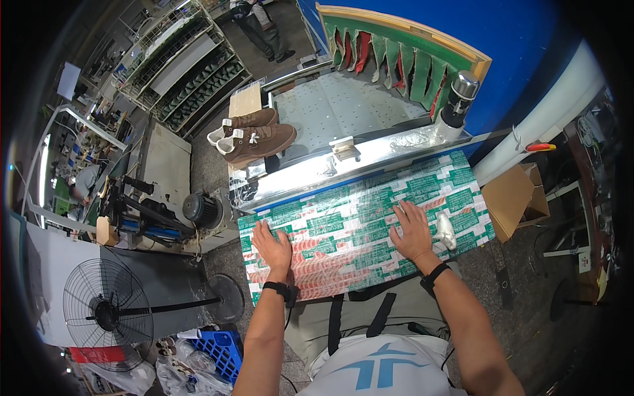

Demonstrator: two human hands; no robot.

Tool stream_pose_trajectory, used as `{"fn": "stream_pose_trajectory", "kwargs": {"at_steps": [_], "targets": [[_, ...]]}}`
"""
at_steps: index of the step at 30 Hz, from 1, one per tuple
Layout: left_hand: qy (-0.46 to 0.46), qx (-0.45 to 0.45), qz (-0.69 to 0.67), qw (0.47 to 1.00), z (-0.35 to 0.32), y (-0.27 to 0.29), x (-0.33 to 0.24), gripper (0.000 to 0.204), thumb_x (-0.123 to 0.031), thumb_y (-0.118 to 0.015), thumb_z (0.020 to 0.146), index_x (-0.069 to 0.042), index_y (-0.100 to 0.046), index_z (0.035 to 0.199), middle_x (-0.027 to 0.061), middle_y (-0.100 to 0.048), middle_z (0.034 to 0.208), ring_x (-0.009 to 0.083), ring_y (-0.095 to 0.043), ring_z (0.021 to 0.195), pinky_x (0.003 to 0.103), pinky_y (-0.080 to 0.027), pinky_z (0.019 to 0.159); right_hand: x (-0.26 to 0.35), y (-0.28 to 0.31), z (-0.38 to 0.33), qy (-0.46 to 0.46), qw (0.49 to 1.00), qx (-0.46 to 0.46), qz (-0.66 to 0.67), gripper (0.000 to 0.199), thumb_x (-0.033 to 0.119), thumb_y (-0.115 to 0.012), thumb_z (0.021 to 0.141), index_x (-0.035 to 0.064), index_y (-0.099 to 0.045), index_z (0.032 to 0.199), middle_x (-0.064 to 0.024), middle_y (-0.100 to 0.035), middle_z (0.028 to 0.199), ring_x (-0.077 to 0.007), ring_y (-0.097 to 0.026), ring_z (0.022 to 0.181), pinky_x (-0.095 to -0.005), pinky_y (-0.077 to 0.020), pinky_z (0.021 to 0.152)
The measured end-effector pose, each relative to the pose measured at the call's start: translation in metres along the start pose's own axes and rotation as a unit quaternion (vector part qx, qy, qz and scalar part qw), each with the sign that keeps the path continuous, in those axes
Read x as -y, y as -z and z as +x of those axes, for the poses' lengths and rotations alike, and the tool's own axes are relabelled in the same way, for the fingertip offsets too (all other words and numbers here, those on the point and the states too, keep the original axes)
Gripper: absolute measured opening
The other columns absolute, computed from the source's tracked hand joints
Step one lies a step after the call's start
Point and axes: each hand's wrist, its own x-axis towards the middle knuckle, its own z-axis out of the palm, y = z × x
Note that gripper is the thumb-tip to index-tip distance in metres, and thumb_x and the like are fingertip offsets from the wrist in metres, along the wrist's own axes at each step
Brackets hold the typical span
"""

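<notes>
My left hand [272, 248] lies flat, fingers spread, on the left part of a board [343, 247] covered in green, white and red printed tape. On the right part of the same board rests my right hand [412, 231], its fingers also stretched out and holding nothing. Just right of that hand sits a small crumpled white bundle [445, 231], apart from my fingers. Beyond the board, at the far left, a pair of brown lace-up shoes [261, 142] with pale linings stands by the edge of a perforated metal bed [323, 99].
A flap curtain [389, 63] of green and red strips hangs behind the metal bed, beside a silver-topped cylinder [462, 92]. At right are a thick white pipe [541, 125] and a cardboard box [512, 198]. A standing fan [105, 315] and blue crate [221, 353] are at lower left.
</notes>
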Motion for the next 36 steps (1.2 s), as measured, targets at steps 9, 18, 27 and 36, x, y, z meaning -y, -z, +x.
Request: {"fn": "stream_pose_trajectory", "kwargs": {"at_steps": [9,18,27,36], "targets": [[-0.001,-0.002,0.000,1.000,0.0003,-0.0003,0.0009,0.061,-0.029,-0.059,0.108,0.004,-0.049,0.158,0.0274,-0.041,0.171,0.0471,-0.032,0.162,0.063,-0.018,0.135,-0.0009,-0.0012,-0.0006,-0.011,1.000,0.014,0.004,0.060,0.028,-0.070,0.098,0.0044,-0.061,0.152,-0.0212,-0.056,0.159,-0.0407,-0.049,0.151,-0.0554,-0.0345,0.129],[-0.002,-0.010,0.001,1.000,-0.0007,-0.0013,0.0013,0.061,-0.029,-0.059,0.107,0.004,-0.050,0.158,0.0278,-0.043,0.169,0.0478,-0.033,0.161,0.063,-0.018,0.135,0.0010,0.0010,0.0000,0.002,1.000,-0.005,0.003,0.061,0.023,-0.073,0.094,0.0031,-0.060,0.150,-0.0215,-0.058,0.156,-0.0429,-0.053,0.146,-0.0563,-0.0393,0.126],[-0.002,-0.012,0.004,1.000,0.0006,-0.0026,0.0016,0.060,-0.028,-0.060,0.107,0.004,-0.051,0.157,0.0280,-0.043,0.170,0.0477,-0.034,0.160,0.063,-0.019,0.135,0.0000,-0.0003,0.0002,-0.012,1.000,0.014,0.000,0.059,0.028,-0.070,0.098,0.0048,-0.061,0.151,-0.0201,-0.056,0.159,-0.0406,-0.050,0.150,-0.0552,-0.0352,0.129],[-0.007,-0.015,0.006,1.000,-0.0006,-0.0024,0.0023,0.060,-0.028,-0.060,0.108,0.004,-0.050,0.157,0.0282,-0.043,0.169,0.0476,-0.034,0.160,0.063,-0.019,0.134,-0.0010,-0.0020,-0.0008,-0.008,1.000,0.014,-0.005,0.059,0.028,-0.070,0.098,0.0048,-0.061,0.152,-0.0203,-0.056,0.159,-0.0404,-0.049,0.150,-0.0550,-0.0349,0.129]]}}
